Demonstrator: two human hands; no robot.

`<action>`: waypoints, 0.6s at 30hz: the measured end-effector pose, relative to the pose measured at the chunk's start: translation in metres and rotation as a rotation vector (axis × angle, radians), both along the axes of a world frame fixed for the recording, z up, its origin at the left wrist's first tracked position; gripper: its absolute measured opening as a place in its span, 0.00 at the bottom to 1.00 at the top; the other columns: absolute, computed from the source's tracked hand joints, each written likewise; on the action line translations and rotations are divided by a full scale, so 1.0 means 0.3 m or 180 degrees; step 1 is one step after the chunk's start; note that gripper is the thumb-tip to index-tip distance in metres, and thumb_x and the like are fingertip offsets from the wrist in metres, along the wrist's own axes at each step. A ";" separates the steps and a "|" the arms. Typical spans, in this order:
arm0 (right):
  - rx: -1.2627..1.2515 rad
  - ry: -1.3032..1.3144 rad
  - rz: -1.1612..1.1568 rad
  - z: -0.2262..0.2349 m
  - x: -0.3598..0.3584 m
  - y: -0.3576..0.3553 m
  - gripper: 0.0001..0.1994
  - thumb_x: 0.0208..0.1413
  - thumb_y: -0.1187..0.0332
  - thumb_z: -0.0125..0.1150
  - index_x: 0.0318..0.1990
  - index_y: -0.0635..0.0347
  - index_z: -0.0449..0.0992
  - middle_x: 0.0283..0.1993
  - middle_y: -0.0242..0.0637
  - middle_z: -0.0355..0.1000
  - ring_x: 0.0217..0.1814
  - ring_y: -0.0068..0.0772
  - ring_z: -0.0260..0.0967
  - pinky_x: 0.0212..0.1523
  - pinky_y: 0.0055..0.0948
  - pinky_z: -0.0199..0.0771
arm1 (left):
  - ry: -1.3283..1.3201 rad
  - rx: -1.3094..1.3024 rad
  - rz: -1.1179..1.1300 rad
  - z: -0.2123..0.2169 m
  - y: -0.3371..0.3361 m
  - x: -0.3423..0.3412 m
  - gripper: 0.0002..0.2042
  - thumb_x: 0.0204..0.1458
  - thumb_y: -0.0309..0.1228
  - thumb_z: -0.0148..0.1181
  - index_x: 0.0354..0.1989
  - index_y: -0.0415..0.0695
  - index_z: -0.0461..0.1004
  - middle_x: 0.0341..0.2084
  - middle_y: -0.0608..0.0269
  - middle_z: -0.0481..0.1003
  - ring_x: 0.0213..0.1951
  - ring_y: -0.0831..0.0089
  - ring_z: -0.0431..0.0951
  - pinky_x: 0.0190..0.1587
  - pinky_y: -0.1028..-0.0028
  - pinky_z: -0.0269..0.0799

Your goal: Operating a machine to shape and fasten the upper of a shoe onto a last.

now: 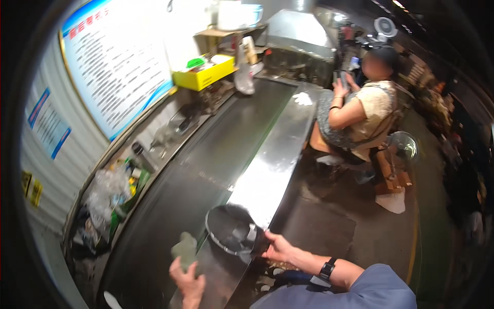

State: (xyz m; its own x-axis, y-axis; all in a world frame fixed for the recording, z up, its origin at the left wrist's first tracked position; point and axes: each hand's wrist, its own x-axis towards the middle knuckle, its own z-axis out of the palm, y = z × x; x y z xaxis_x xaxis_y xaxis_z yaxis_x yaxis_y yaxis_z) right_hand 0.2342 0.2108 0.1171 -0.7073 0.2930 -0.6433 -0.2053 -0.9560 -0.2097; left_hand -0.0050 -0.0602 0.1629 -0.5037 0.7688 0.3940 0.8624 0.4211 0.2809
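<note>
At the bottom, my left hand (pixel 188 284) is curled with its fingertips at the lower edge of a pale green, flat, irregular piece (pixel 184 248) over the dark belt. The piece appears to be between the fingers and thumb, though blur softens the contact. My right hand (pixel 278 248) grips the right side of a round black basin (pixel 217 235) by its rim. The basin sits at the metal edge strip of the worktable and tilts a little. Dark, shiny pieces (pixel 240 234) show inside it; their kind is unclear.
The long dark belt (pixel 206 159) runs away beside a shiny metal ledge (pixel 267 170). A white glove-like item (pixel 303 98) lies at its far end. Plastic bags (pixel 105 193) and a yellow box (pixel 205 75) line the left wall. A seated person (pixel 368 105) works at the right.
</note>
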 end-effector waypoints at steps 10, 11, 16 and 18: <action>0.0368 0.0261 0.0261 0.071 -0.072 0.057 0.24 0.71 0.50 0.46 0.62 0.59 0.70 0.62 0.49 0.72 0.65 0.54 0.69 0.67 0.64 0.64 | -0.0144 -0.0436 -0.1177 -0.196 0.204 0.524 0.18 0.46 0.38 0.69 0.48 0.62 0.81 0.61 0.65 0.66 0.63 0.65 0.59 0.58 0.56 0.51; 0.0373 0.0136 0.0215 0.092 -0.078 0.050 0.23 0.71 0.50 0.48 0.61 0.59 0.70 0.60 0.46 0.74 0.62 0.51 0.71 0.64 0.59 0.70 | -0.0457 -0.0042 -0.1130 -0.188 0.207 0.518 0.15 0.49 0.40 0.70 0.46 0.57 0.82 0.57 0.63 0.70 0.58 0.62 0.66 0.59 0.57 0.58; 0.3321 -0.0593 0.1160 0.201 -0.025 0.042 0.17 0.66 0.58 0.60 0.55 0.60 0.76 0.49 0.41 0.78 0.49 0.36 0.77 0.45 0.39 0.79 | -0.4363 0.2200 0.0322 -0.124 0.196 0.288 0.22 0.61 0.49 0.61 0.51 0.42 0.79 0.41 0.59 0.82 0.44 0.63 0.80 0.53 0.63 0.73; 0.5246 -0.1252 0.2888 0.226 0.034 0.043 0.15 0.63 0.64 0.64 0.54 0.60 0.78 0.48 0.43 0.78 0.50 0.32 0.77 0.47 0.38 0.77 | -0.6870 0.3329 0.0797 -0.111 0.150 0.143 0.29 0.64 0.55 0.53 0.54 0.39 0.75 0.48 0.57 0.81 0.50 0.62 0.80 0.56 0.61 0.74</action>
State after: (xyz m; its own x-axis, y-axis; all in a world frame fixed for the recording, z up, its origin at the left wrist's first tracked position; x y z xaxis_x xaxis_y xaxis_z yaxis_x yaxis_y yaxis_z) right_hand 0.2443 0.2238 0.1848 -0.8811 0.3705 -0.2941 0.4430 0.4285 -0.7875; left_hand 0.0380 -0.0152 0.1297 -0.5684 0.6304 -0.5288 -0.8195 -0.3764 0.4322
